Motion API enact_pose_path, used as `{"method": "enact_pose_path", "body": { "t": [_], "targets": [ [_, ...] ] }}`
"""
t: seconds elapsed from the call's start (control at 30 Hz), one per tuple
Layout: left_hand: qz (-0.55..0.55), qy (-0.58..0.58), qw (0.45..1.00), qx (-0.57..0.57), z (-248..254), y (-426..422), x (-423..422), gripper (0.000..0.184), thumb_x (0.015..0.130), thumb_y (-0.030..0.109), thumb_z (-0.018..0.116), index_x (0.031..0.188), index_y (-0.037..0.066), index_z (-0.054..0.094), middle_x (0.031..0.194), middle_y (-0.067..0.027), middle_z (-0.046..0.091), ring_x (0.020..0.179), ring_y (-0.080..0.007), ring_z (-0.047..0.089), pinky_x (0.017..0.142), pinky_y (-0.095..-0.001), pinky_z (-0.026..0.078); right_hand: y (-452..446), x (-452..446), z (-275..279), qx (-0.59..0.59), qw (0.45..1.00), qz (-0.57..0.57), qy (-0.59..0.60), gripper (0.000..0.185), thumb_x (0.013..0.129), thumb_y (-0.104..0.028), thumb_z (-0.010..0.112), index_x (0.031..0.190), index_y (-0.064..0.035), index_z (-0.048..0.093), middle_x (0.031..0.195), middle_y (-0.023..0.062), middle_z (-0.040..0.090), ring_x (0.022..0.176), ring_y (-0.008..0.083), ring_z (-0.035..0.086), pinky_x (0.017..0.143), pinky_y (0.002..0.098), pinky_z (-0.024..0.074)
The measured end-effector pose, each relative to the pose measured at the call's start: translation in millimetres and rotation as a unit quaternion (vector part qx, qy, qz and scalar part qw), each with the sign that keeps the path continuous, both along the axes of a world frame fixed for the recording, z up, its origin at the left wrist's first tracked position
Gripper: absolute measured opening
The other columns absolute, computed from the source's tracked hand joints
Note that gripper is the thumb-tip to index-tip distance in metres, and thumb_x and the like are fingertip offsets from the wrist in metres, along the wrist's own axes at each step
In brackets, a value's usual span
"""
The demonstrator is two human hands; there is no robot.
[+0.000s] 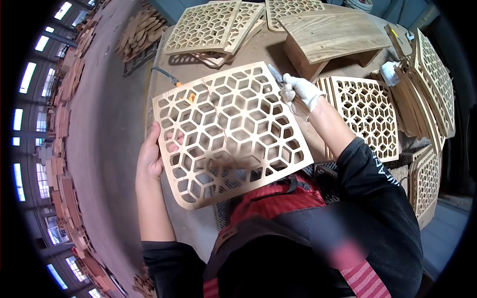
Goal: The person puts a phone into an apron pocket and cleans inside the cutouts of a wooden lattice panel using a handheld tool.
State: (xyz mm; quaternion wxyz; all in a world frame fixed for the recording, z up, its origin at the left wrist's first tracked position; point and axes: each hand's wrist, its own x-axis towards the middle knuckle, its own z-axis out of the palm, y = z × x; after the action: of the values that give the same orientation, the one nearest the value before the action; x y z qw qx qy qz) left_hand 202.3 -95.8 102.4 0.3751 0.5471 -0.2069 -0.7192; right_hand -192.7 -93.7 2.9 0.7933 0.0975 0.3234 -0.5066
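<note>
My bare left hand (150, 156) grips the left edge of a pale wooden lattice panel (201, 126), thumb in front and fingers showing through the holes. The panel is tilted in front of me, its cut-outs forming a star-and-diamond pattern. At its upper right corner, my right hand (304, 92), in a white glove, is closed round a slim hand tool with a grey blade (275, 73). The blade lies close to the panel's edge; I cannot tell whether they touch. Part of the tool is hidden in the glove.
Lattice panels (203, 27) lie at the back left of the worktable. A curved wooden stand (335, 35) is behind my right hand. More panels (367, 116) stand stacked on the right, others (437, 84) upright beyond. A cable (166, 74) with an orange part runs behind the held panel.
</note>
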Motion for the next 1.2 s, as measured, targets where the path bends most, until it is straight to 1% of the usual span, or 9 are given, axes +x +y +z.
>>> {"method": "enact_pose_path", "body": {
  "t": [0.17, 0.27, 0.37, 0.6, 0.8, 0.9, 1.0, 1.13, 1.2],
  "targets": [
    [-0.013, -0.035, 0.999, -0.031, 6.4, 3.2, -6.5, 0.052, 0.102, 0.042, 0.046, 0.12, -0.006, 0.05, 0.088, -0.019, 0.064, 0.076, -0.0281, 0.071, 0.053, -0.0263, 0.062, 0.9, -2.1, -4.8, 0.021, 1.0, 0.003, -0.002, 0.026, 0.101, -0.028, 0.055, 0.087, -0.0059, 0.05, 0.063, 0.0005, 0.049, 0.046, 0.0061, 0.047, 0.039, 0.0169, 0.0421],
    [-0.017, -0.056, 0.997, -0.052, 14.5, 5.9, -14.4, 0.052, 0.102, 0.043, 0.046, 0.119, -0.006, 0.052, 0.088, -0.0192, 0.065, 0.076, -0.0269, 0.071, 0.053, -0.0253, 0.062, 4.1, -1.5, -3.4, 0.019, 1.0, 0.01, 0.011, 0.026, 0.103, -0.029, 0.049, 0.088, -0.0076, 0.049, 0.059, -0.0016, 0.048, 0.048, 0.0055, 0.046, 0.039, 0.0166, 0.0415],
    [-0.02, -0.071, 0.996, -0.056, 15.6, 4.1, -15.1, 0.052, 0.102, 0.043, 0.046, 0.117, -0.007, 0.053, 0.088, -0.02, 0.065, 0.074, -0.0265, 0.072, 0.053, -0.0249, 0.061, 3.4, -1.6, -14.2, 0.022, 1.0, 0.0, 0.007, 0.025, 0.101, -0.028, 0.055, 0.088, -0.0075, 0.05, 0.063, 0.0004, 0.049, 0.048, 0.0056, 0.048, 0.039, 0.0163, 0.0438],
    [-0.025, -0.056, 0.996, -0.069, 15.9, 0.4, -14.8, 0.052, 0.102, 0.044, 0.046, 0.111, -0.006, 0.055, 0.087, -0.02, 0.066, 0.072, -0.0254, 0.072, 0.05, -0.0239, 0.059, 11.9, 3.8, -14.2, -0.002, 1.0, 0.006, 0.007, 0.024, 0.101, -0.028, 0.054, 0.088, -0.0079, 0.051, 0.065, 0.0001, 0.05, 0.051, 0.006, 0.052, 0.04, 0.0159, 0.0441],
    [-0.028, -0.059, 0.995, -0.08, 16.9, -1.2, -13.8, 0.051, 0.102, 0.044, 0.047, 0.111, -0.006, 0.055, 0.086, -0.0194, 0.066, 0.07, -0.0246, 0.072, 0.047, -0.0236, 0.058, 13.7, 6.1, -11.9, -0.005, 1.0, -0.01, 0.027, 0.023, 0.101, -0.027, 0.054, 0.091, -0.0068, 0.052, 0.064, 0.0004, 0.051, 0.05, 0.0064, 0.05, 0.04, 0.0159, 0.0438],
    [-0.022, -0.041, 0.996, -0.071, 18.6, -1.2, -14.8, 0.05, 0.102, 0.043, 0.047, 0.111, -0.006, 0.055, 0.084, -0.0193, 0.065, 0.069, -0.0245, 0.071, 0.047, -0.0232, 0.057, 14.2, 6.2, -10.0, 0.001, 0.999, -0.012, 0.039, 0.023, 0.102, -0.027, 0.054, 0.092, -0.0062, 0.053, 0.064, 0.001, 0.052, 0.049, 0.007, 0.049, 0.04, 0.0161, 0.043],
    [-0.032, 0.018, 0.999, -0.038, 11.9, -3.5, -5.7, 0.051, 0.102, 0.043, 0.048, 0.114, -0.006, 0.055, 0.083, -0.0192, 0.065, 0.068, -0.0242, 0.071, 0.047, -0.023, 0.058, 17.6, 9.2, -5.7, 0.012, 0.999, -0.017, 0.045, 0.023, 0.102, -0.028, 0.053, 0.094, -0.0057, 0.054, 0.063, 0.0014, 0.052, 0.048, 0.0074, 0.048, 0.04, 0.0166, 0.0421],
    [-0.007, 0.027, 1.0, 0.006, 0.9, 2.6, -1.2, 0.053, 0.102, 0.044, 0.048, 0.118, -0.006, 0.054, 0.083, -0.0191, 0.065, 0.065, -0.0226, 0.07, 0.042, -0.0227, 0.055, 28.5, 10.1, -12.9, -0.002, 1.0, -0.004, 0.025, 0.025, 0.103, -0.029, 0.05, 0.097, -0.0053, 0.054, 0.063, 0.0013, 0.052, 0.048, 0.0079, 0.049, 0.04, 0.0172, 0.0424],
    [-0.008, 0.011, 1.0, 0.009, -2.4, 9.2, -2.4, 0.052, 0.101, 0.046, 0.048, 0.109, -0.004, 0.056, 0.081, -0.0183, 0.066, 0.062, -0.0212, 0.069, 0.042, -0.0227, 0.055, 33.7, 12.8, -11.9, 0.019, 0.999, -0.011, 0.029, 0.025, 0.103, -0.029, 0.049, 0.098, -0.005, 0.054, 0.064, 0.0015, 0.052, 0.049, 0.0076, 0.049, 0.04, 0.0172, 0.043]
  ]
}}
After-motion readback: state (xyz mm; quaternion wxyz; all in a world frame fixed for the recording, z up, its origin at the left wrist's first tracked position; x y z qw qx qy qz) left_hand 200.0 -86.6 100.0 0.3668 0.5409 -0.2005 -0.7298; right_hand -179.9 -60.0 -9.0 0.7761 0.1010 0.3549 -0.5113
